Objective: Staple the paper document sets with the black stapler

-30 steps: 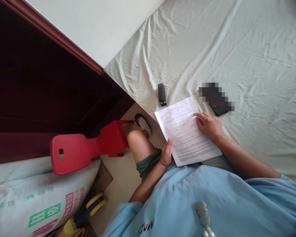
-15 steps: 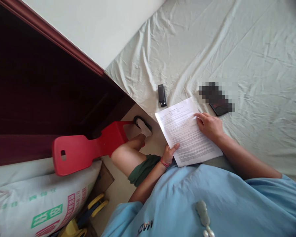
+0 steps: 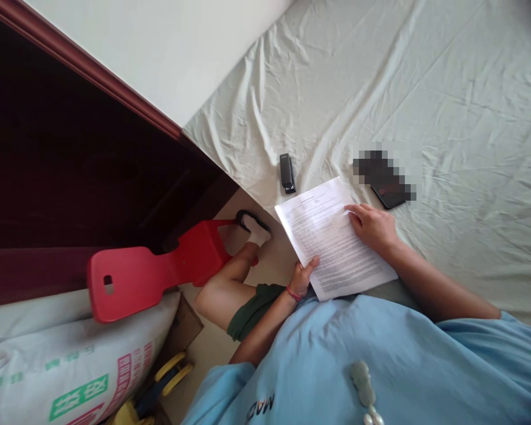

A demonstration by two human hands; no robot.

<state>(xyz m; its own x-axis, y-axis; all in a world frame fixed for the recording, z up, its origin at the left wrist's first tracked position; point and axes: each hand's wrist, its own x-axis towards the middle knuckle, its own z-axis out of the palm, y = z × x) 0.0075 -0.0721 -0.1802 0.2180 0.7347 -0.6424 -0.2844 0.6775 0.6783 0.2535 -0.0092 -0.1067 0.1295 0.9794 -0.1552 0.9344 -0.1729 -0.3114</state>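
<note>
A small stack of printed sheets [image 3: 323,236] lies tilted across my lap by the bed's edge, text side up. My left hand [image 3: 304,277] grips its lower left edge, thumb on top and the fingers hidden beneath. At the right edge, my right hand [image 3: 374,227] is closed on the paper, its index fingertip on the top page; the thumb is partly hidden. A black stapler [image 3: 287,173] rests on the bedsheet just beyond the top of the papers. To the right of it lies a dark phone [image 3: 390,192], partly blurred out.
The wrinkled pale bedsheet [image 3: 425,77] spreads ahead and to the right. On my left stand a red plastic chair [image 3: 128,280] and a white printed sack [image 3: 71,360]. Dark wooden furniture [image 3: 79,147] fills the upper left.
The whole view has shifted slightly, so things sit a little further left. Both hands keep their places on the papers, and the index fingertip on the right has moved very little.
</note>
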